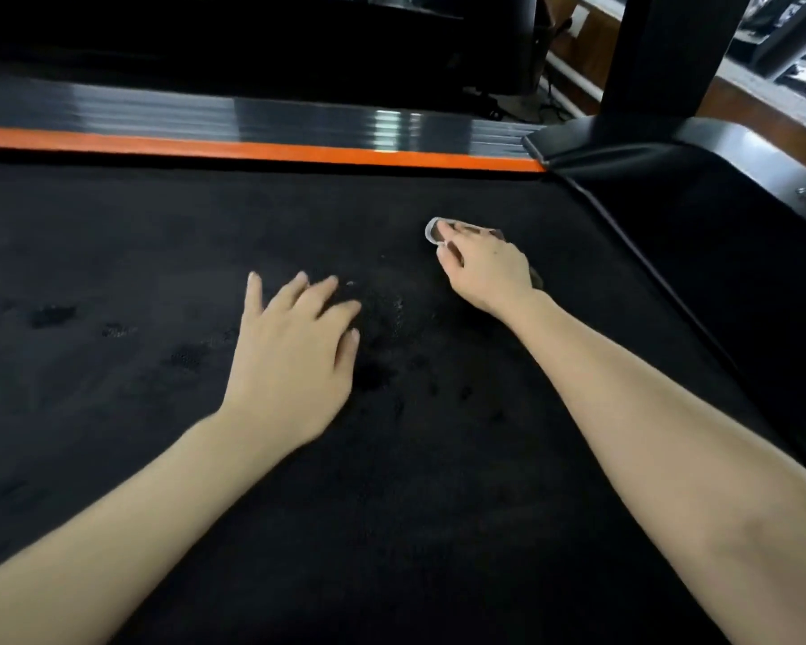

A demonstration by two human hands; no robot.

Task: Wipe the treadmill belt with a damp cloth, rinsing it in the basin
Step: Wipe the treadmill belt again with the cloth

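We look down on the black treadmill belt (159,235), which fills most of the view and carries darker damp patches (50,316) at 9 o'clock and around the centre. The cloth (494,233), dark brown with a pale loop (427,232) at its far corner, lies on the belt at 2 o'clock, mostly hidden under the right hand (489,272). Beyond the belt at 12 o'clock run an orange strip (252,149) and a glossy grey side rail (205,111). At 1 o'clock a black upright post (671,48) rises from a black cover (717,146), with brown floor (745,102) behind.

Both bare forearms reach in from 6 o'clock. The right hand is stretched farther out, knuckles raised, its fingers bent down over the cloth and gripping it against the belt. The left hand (294,346), at 9 o'clock of centre, lies palm down with its fingers straight and spread, holding nothing; we cannot tell whether they touch the belt.
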